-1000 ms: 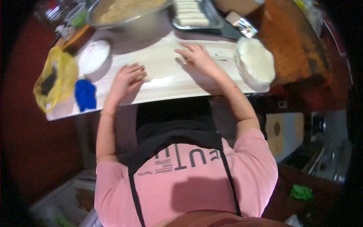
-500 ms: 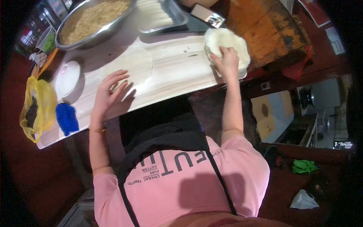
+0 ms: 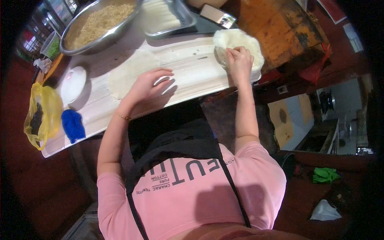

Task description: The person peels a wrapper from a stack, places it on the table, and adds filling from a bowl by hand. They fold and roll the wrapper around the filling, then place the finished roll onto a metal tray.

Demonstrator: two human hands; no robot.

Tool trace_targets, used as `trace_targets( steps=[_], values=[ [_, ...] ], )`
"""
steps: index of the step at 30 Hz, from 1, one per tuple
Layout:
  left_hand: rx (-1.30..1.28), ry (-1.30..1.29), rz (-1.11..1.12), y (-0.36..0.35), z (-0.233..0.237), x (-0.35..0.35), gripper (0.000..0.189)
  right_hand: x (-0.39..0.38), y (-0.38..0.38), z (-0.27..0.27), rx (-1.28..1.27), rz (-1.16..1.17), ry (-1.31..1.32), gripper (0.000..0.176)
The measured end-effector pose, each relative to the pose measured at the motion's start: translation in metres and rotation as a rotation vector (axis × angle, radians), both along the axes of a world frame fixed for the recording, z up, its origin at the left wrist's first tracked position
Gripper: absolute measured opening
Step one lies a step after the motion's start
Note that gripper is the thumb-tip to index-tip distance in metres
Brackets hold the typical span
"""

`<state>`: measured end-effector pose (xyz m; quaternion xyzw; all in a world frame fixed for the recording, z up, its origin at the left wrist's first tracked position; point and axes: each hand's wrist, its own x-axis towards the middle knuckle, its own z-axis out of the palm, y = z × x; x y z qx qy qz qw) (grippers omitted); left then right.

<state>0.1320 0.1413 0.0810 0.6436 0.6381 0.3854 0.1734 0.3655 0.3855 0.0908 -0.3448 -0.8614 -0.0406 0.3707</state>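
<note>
At the right end of the pale board [image 3: 192, 78], a stack of thin, round dough wrappers [image 3: 234, 38] lies in a pile. My right hand [image 3: 241, 64] is over its near part, thumb and fingers pinched together on the edge of a wrapper. A single round wrapper [image 3: 126, 76] lies flat on the left part of the board. My left hand [image 3: 150, 85] hovers by that wrapper's near right side, its fingers apart and holding nothing.
A large metal bowl of shredded filling [image 3: 102, 24] stands at the back left. Beside it is a metal tray [image 3: 162, 20] with white rolls, then a phone [image 3: 218, 17]. A white plate [image 3: 74, 85], blue cloth [image 3: 73, 125] and yellow plastic bag [image 3: 50, 108] are at left.
My left hand has moved right, away from the middle of the flat wrapper. The fingers of my right hand have closed into a pinch at the stack.
</note>
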Motion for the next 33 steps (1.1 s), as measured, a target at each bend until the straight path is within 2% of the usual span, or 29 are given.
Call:
trace_targets(
  steps=[4, 6, 10, 12, 17, 21, 22, 23, 25, 26, 27, 28, 29, 30, 31, 32, 33],
  values=[
    [0.063, 0.105, -0.097, 0.031, 0.006, 0.015, 0.031, 0.003, -0.002, 0.015, -0.011, 0.021, 0.003, 0.017],
    [0.094, 0.121, -0.113, 0.045, 0.009, 0.023, 0.032, 0.002, 0.005, 0.019, -0.216, 0.115, 0.203, 0.018],
    [0.180, 0.144, -0.175, 0.064, 0.004, 0.028, 0.030, 0.009, 0.023, 0.028, -0.395, 0.092, 0.235, 0.019],
    [0.172, 0.149, -0.186, 0.066, 0.000, 0.027, 0.029, 0.012, 0.031, 0.028, -0.624, 0.183, 0.302, 0.019],
    [0.129, 0.166, -0.185, 0.063, -0.004, 0.022, 0.028, 0.021, 0.070, 0.013, -0.852, 0.314, 0.329, 0.022],
    [0.076, 0.094, -0.188, 0.062, 0.001, 0.020, 0.030, 0.015, 0.052, 0.035, -1.126, 0.350, 0.508, 0.020],
    [0.065, 0.067, -0.186, 0.063, 0.003, 0.020, 0.032, 0.012, 0.049, 0.041, -1.126, 0.352, 0.508, 0.020],
    [0.064, 0.068, -0.184, 0.064, 0.005, 0.021, 0.032, 0.009, 0.046, 0.046, -1.059, 0.414, 0.483, 0.020],
    [0.141, 0.092, -0.102, 0.064, 0.012, 0.025, 0.051, 0.003, 0.033, 0.061, -0.996, 0.474, 0.455, 0.021],
    [0.138, 0.091, -0.098, 0.066, 0.014, 0.028, 0.051, 0.001, 0.023, 0.071, -0.976, 0.570, 0.322, 0.022],
    [0.297, 0.105, -0.025, 0.070, 0.017, 0.031, 0.063, -0.004, 0.015, 0.080, -0.951, 0.667, 0.189, 0.023],
    [0.455, 0.120, 0.049, 0.073, 0.020, 0.035, 0.075, -0.009, 0.010, 0.086, -0.956, 0.672, 0.187, 0.023],
    [0.450, 0.121, 0.056, 0.074, 0.025, 0.036, 0.075, -0.015, 0.004, 0.090, -0.992, 0.804, 0.072, 0.023],
    [0.477, 0.108, 0.049, 0.075, 0.032, 0.037, 0.083, -0.021, -0.002, 0.094, -1.023, 0.935, -0.045, 0.023],
    [0.503, 0.094, 0.042, 0.074, 0.040, 0.037, 0.090, -0.027, -0.010, 0.102, -1.030, 0.941, -0.047, 0.023],
    [0.462, -0.015, -0.002, 0.071, 0.047, 0.038, 0.082, -0.034, -0.018, 0.110, -1.088, 1.018, -0.099, 0.023],
    [0.459, -0.014, 0.005, 0.072, 0.048, 0.033, 0.082, -0.039, -0.023, 0.114, -1.139, 1.095, -0.152, 0.022]
  ],
)
